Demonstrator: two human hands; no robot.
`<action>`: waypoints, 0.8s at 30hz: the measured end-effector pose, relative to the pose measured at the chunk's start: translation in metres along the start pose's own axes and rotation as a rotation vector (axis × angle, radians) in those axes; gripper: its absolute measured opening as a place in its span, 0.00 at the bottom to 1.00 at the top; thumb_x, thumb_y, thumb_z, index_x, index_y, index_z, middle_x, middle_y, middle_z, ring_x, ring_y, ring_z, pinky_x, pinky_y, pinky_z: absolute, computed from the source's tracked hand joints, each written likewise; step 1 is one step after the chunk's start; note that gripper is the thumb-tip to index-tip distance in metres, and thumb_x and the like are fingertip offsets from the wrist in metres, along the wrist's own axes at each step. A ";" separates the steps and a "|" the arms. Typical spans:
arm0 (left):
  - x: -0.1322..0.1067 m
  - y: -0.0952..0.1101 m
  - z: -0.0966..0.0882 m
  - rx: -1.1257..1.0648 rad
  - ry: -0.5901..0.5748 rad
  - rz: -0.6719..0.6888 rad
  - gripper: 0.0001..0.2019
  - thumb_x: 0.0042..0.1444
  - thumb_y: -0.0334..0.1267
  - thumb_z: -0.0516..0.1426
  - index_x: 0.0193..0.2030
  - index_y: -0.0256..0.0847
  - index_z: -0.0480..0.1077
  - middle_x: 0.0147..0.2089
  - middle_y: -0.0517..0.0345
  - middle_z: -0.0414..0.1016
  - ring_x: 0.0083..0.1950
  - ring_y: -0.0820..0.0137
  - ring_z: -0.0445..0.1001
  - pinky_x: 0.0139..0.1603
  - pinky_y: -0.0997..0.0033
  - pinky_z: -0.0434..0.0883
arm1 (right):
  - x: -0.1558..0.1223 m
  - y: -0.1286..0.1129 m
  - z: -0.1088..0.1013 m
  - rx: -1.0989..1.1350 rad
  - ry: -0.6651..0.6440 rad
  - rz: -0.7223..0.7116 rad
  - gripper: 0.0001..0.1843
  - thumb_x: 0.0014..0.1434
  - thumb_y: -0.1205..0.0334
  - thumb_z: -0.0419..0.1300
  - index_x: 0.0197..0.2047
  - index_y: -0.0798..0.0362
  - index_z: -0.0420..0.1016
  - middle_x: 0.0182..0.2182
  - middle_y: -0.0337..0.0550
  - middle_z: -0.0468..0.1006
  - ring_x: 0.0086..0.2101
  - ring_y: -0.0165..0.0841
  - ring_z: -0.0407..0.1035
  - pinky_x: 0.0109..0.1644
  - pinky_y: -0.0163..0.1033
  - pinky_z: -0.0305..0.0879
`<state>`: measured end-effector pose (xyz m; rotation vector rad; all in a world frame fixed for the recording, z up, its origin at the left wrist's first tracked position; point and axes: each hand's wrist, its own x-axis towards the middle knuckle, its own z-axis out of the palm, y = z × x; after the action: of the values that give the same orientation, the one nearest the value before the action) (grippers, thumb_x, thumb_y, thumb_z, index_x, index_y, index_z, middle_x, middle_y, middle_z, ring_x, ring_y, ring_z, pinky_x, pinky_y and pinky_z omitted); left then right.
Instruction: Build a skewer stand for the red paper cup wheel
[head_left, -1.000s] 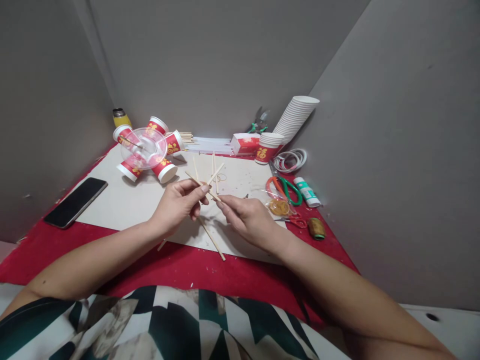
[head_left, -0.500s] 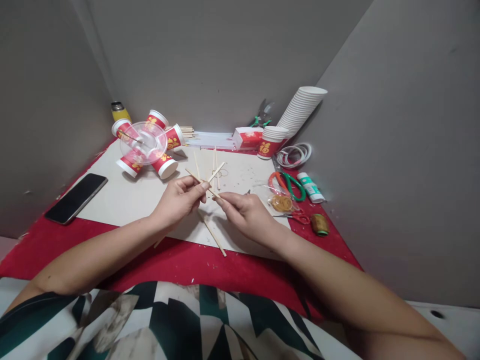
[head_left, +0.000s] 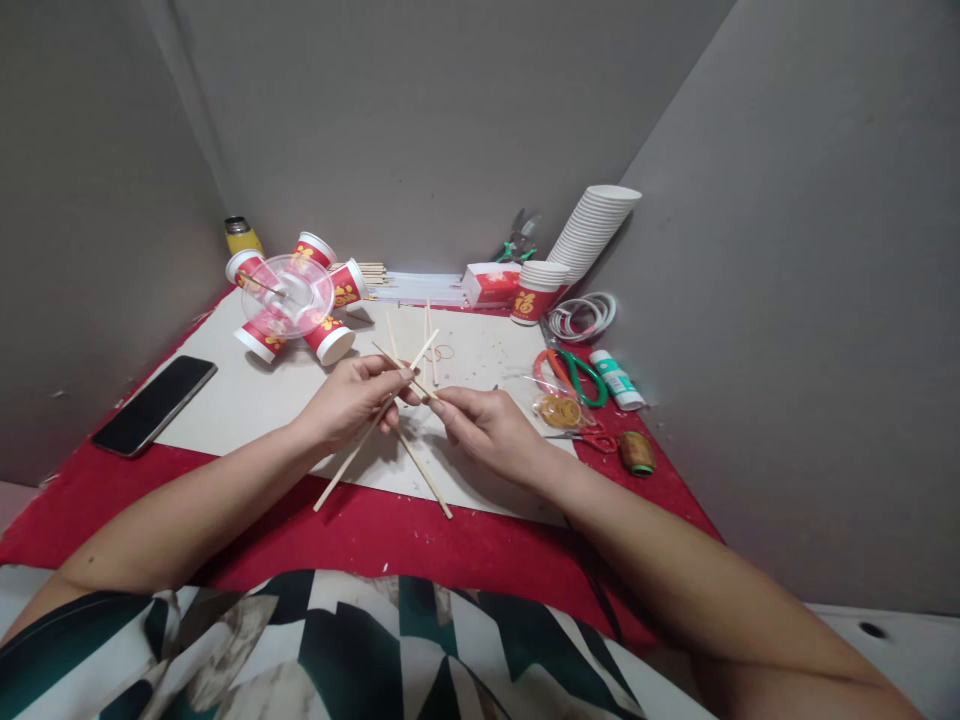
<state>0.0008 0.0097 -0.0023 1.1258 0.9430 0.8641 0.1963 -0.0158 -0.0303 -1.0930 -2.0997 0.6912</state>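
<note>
Several thin wooden sticks cross one another above the white board. My left hand pinches them near their crossing, thumb on top. One longer stick slants down toward me past its fingers, and another stick points down to the right. With thumb and forefinger, my right hand holds the near end of a short stick. Just beyond the hands, loose sticks and rubber bands lie on the board. How the sticks are joined is hidden by my fingers.
At the back left stands a wheel of red paper cups around a clear plastic disc. A phone lies left. On the right are stacked cups, scissors, a rubber band bag, a thread spool and a white-green tube.
The long stick in my left hand has swung so that its near end shows more fully at lower left. My right hand stays almost where it was.
</note>
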 end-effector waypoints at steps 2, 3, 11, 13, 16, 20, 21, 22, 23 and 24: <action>0.000 -0.002 0.001 0.010 0.001 0.011 0.08 0.55 0.37 0.62 0.34 0.33 0.73 0.28 0.55 0.78 0.17 0.80 0.68 0.17 0.79 0.65 | 0.000 -0.002 0.000 -0.009 -0.007 -0.015 0.16 0.67 0.59 0.50 0.31 0.54 0.71 0.19 0.35 0.68 0.22 0.26 0.62 0.31 0.33 0.56; 0.000 -0.003 0.001 0.013 0.005 0.015 0.09 0.54 0.38 0.63 0.33 0.33 0.73 0.28 0.56 0.78 0.18 0.80 0.68 0.17 0.79 0.64 | -0.001 -0.002 0.000 -0.014 -0.010 -0.017 0.16 0.68 0.59 0.50 0.32 0.54 0.72 0.19 0.35 0.69 0.22 0.26 0.62 0.31 0.33 0.57; -0.005 -0.001 0.006 0.033 0.047 0.038 0.11 0.53 0.41 0.64 0.32 0.33 0.74 0.26 0.59 0.76 0.17 0.81 0.64 0.16 0.80 0.61 | -0.005 -0.002 0.001 -0.134 0.028 0.019 0.17 0.65 0.56 0.55 0.47 0.57 0.78 0.27 0.43 0.79 0.24 0.28 0.66 0.32 0.34 0.59; -0.005 -0.001 0.006 0.034 0.032 0.042 0.11 0.53 0.42 0.63 0.33 0.33 0.75 0.26 0.59 0.75 0.16 0.82 0.63 0.15 0.80 0.60 | -0.005 -0.002 0.001 -0.149 0.044 -0.009 0.15 0.66 0.57 0.53 0.43 0.57 0.78 0.26 0.42 0.78 0.24 0.27 0.65 0.31 0.33 0.58; -0.006 -0.001 0.007 0.003 -0.011 0.046 0.13 0.54 0.43 0.62 0.36 0.32 0.76 0.27 0.57 0.76 0.16 0.81 0.63 0.14 0.80 0.59 | -0.005 -0.003 0.001 -0.139 0.045 -0.044 0.16 0.67 0.59 0.50 0.34 0.55 0.75 0.21 0.39 0.73 0.22 0.26 0.64 0.30 0.32 0.57; -0.007 -0.003 0.005 -0.058 -0.053 0.037 0.13 0.54 0.40 0.59 0.41 0.31 0.76 0.29 0.54 0.77 0.19 0.78 0.66 0.14 0.79 0.60 | -0.005 -0.005 0.000 -0.137 0.048 -0.046 0.16 0.68 0.60 0.50 0.31 0.53 0.71 0.20 0.37 0.70 0.21 0.26 0.64 0.30 0.32 0.56; -0.007 -0.003 0.005 -0.070 -0.059 0.039 0.13 0.53 0.37 0.59 0.42 0.31 0.76 0.29 0.55 0.77 0.19 0.77 0.66 0.14 0.78 0.61 | -0.005 -0.005 0.000 -0.136 0.050 -0.046 0.16 0.68 0.60 0.50 0.31 0.53 0.71 0.20 0.37 0.70 0.21 0.26 0.64 0.30 0.32 0.56; -0.008 -0.003 0.005 -0.077 -0.063 0.043 0.13 0.52 0.35 0.58 0.42 0.31 0.76 0.28 0.55 0.76 0.19 0.77 0.66 0.14 0.78 0.61 | -0.005 -0.005 0.000 -0.135 0.052 -0.047 0.16 0.68 0.59 0.49 0.32 0.53 0.72 0.20 0.37 0.70 0.21 0.26 0.64 0.29 0.32 0.57; -0.008 -0.004 0.005 -0.080 -0.069 0.047 0.13 0.50 0.33 0.57 0.42 0.31 0.76 0.28 0.55 0.76 0.19 0.77 0.66 0.14 0.78 0.61 | -0.006 -0.005 -0.001 -0.134 0.055 -0.048 0.16 0.68 0.59 0.49 0.32 0.53 0.72 0.19 0.37 0.70 0.21 0.26 0.64 0.29 0.32 0.57; -0.008 -0.004 0.006 -0.080 -0.073 0.051 0.13 0.50 0.32 0.57 0.41 0.31 0.76 0.29 0.56 0.76 0.19 0.77 0.66 0.14 0.77 0.62 | -0.006 -0.005 -0.001 -0.133 0.058 -0.051 0.16 0.68 0.59 0.49 0.32 0.53 0.72 0.19 0.37 0.70 0.21 0.26 0.64 0.29 0.32 0.56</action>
<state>0.0038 -0.0008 -0.0038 1.1093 0.8160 0.8889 0.1968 -0.0232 -0.0282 -1.1131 -2.1412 0.4955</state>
